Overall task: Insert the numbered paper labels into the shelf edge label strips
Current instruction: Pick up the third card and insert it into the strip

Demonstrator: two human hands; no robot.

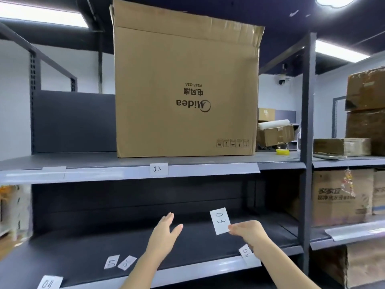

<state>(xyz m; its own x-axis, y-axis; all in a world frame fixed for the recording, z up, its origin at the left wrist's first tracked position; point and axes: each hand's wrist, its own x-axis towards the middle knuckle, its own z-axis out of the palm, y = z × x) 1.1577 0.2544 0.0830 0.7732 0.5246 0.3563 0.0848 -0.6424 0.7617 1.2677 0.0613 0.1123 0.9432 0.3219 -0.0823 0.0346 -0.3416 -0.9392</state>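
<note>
The right hand (249, 231) pinches the "03" label (220, 221) by its lower right corner, thumb and fingertips closed on the paper, holding it upright in the air above the lower shelf (83, 247), toward that shelf's right end. The left hand (166, 230) hovers beside it, fingers straight and spread, holding nothing and touching nothing. Both forearms run off the bottom edge of the view. On the lower shelf, a label reading "06" (246, 254) lies at the front right edge, partly covered by the right wrist. Two more labels (119, 262) lie near the front edge left of the arms; their numbers are too blurred to read. The "04" label (49, 282) sits at the front left and is cut off by the bottom of the frame. On the upper shelf's label strip (208, 168), near its middle, stands the "02" label (159, 169). A large cardboard box (185, 84) rests on that shelf, its print upside down.
</note>
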